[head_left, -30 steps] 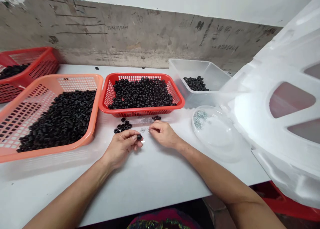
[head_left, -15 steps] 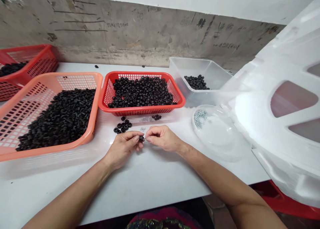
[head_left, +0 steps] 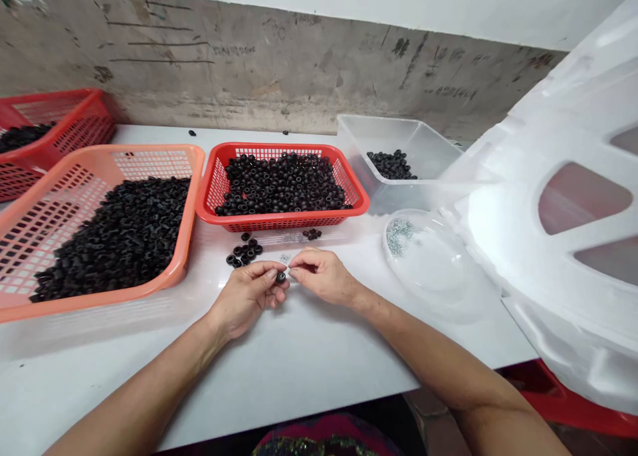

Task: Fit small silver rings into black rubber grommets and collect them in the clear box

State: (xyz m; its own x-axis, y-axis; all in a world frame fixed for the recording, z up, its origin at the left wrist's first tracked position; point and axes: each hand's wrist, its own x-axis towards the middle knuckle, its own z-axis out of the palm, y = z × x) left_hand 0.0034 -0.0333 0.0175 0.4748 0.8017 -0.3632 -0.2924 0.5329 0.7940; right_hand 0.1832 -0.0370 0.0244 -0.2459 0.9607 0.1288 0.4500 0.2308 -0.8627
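Note:
Between thumb and fingers, my left hand (head_left: 248, 292) grips a small round black part (head_left: 281, 277) with a hole in its end. My right hand (head_left: 325, 278) is closed in a pinch just to the right of that part. Whatever its fingertips hold is too small to make out. Just beyond the hands lies a little scatter of tiny shiny metal pieces (head_left: 284, 258). To their left sits a cluster of loose black round parts (head_left: 244, 251), and a few smaller black pieces (head_left: 312, 234) rest further back.
A red basket (head_left: 284, 221) of black round parts stands behind the hands. An orange basket (head_left: 172, 270) of black pieces is at left, with another red basket (head_left: 84, 120) behind. To the right are a clear bin (head_left: 413, 189), a clear lid (head_left: 433, 270) with metal bits and a large white plastic form (head_left: 513, 217).
The black part has turned in my left fingers, so its holed end shows more towards me. My right fingertips have shifted slightly up and away from it.

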